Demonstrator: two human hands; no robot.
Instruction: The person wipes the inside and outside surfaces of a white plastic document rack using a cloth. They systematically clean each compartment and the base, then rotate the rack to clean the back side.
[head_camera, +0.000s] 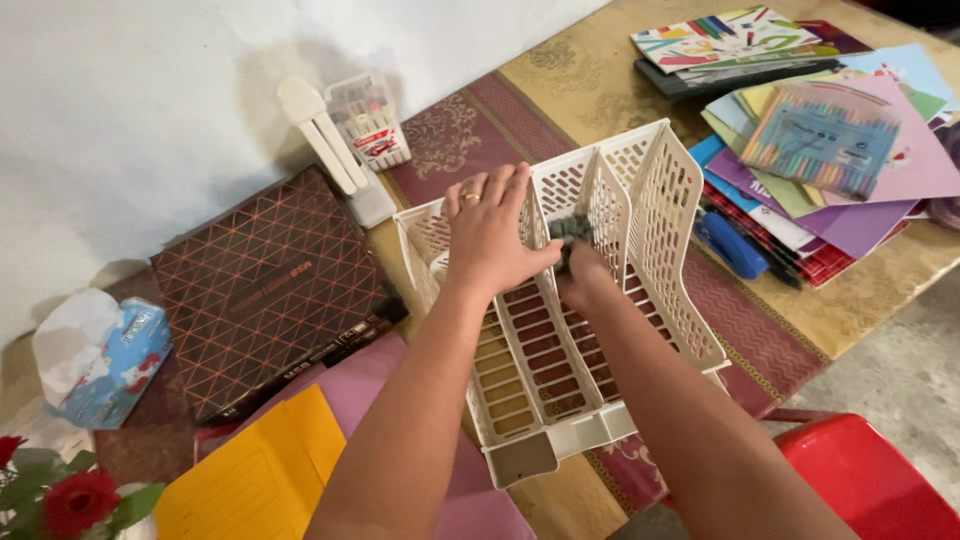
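A cream plastic file rack (660, 215) with slotted dividers lies on the patterned tablecloth. My left hand (490, 235), with a ring on one finger, rests on top of a divider and grips its upper edge. My right hand (582, 278) reaches into the middle compartment and is closed on a small dark grey cloth (570, 229), pressed against the divider wall. Most of my right hand's fingers are hidden behind the cloth and the rack.
A dark box with a red triangle pattern (265, 285) lies left of the rack, a tissue pack (100, 360) farther left. A marker set (368, 118) stands by the wall. Coloured papers and pencil packs (830, 140) pile at right. A red stool (870, 475) sits below.
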